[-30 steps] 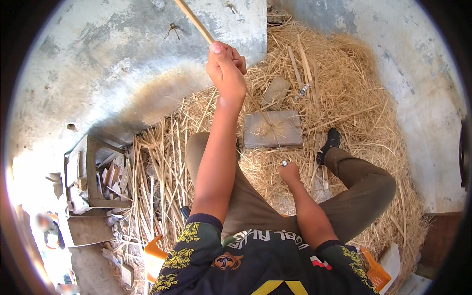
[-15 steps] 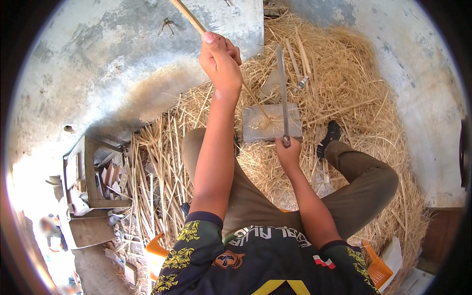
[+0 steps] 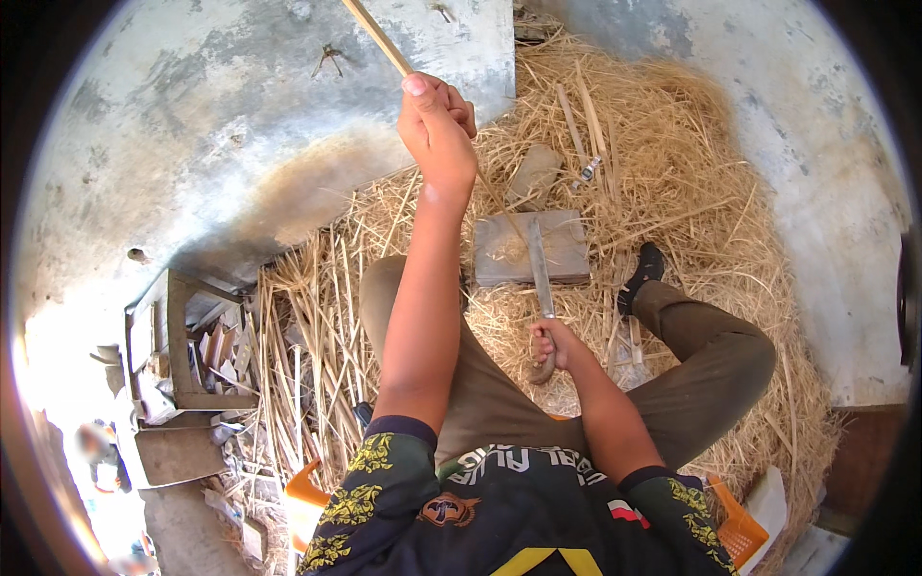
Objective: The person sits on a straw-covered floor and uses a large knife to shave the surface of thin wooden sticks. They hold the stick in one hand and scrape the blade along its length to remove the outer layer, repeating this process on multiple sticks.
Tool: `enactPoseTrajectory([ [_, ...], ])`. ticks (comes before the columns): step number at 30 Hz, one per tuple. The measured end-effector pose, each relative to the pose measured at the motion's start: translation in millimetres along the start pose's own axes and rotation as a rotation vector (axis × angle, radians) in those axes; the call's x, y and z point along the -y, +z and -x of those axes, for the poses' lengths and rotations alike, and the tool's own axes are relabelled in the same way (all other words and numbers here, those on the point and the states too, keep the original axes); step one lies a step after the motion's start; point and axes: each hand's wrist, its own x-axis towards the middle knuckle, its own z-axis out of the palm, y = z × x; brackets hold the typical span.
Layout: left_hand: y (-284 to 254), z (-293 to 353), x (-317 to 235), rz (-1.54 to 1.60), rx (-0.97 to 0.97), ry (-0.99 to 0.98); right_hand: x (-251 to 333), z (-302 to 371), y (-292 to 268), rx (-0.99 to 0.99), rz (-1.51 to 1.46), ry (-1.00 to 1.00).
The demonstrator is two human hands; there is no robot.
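Observation:
Raised in front of me, my left hand [image 3: 437, 120] is closed around a thin bamboo strip [image 3: 376, 36]. The strip's upper part slants up to the left; its lower part runs behind the hand toward a flat grey block [image 3: 499, 259]. My right hand [image 3: 555, 346] grips the curved handle of a long knife [image 3: 540, 274]. The blade points away from me, its front part lying over the block, close to where the strip's lower end seems to be. Whether blade and strip touch, I cannot tell.
Shavings [image 3: 672, 144] cover the floor, heaped deepest at the far right. Long bamboo strips [image 3: 312, 336] lie on the left beside a wooden frame [image 3: 178, 336] full of scraps. A wristwatch-like object [image 3: 590, 170] and a flat stone [image 3: 534, 178] lie beyond the block. Orange plastic [image 3: 735, 523] shows beside me.
My right hand has drawn the knife toward me and lowered it, so the blade now lies over the block. My left hand has shifted slightly down and right with the bamboo strip.

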Motion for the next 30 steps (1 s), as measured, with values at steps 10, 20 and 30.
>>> enactPoseTrajectory([
  [10,-3.4,-1.1,2.0,-0.057,-0.017,0.058,26.6,28.9,69.0,-0.599,0.560,-1.052],
  [20,1.1,0.1,2.1,-0.056,-0.019,0.045,-31.2,-14.3,-23.3,-0.703,0.791,-0.388],
  [30,-3.3,-3.2,8.5,-0.055,-0.020,0.086,-7.4,0.5,0.1,-0.533,0.284,-0.271],
])
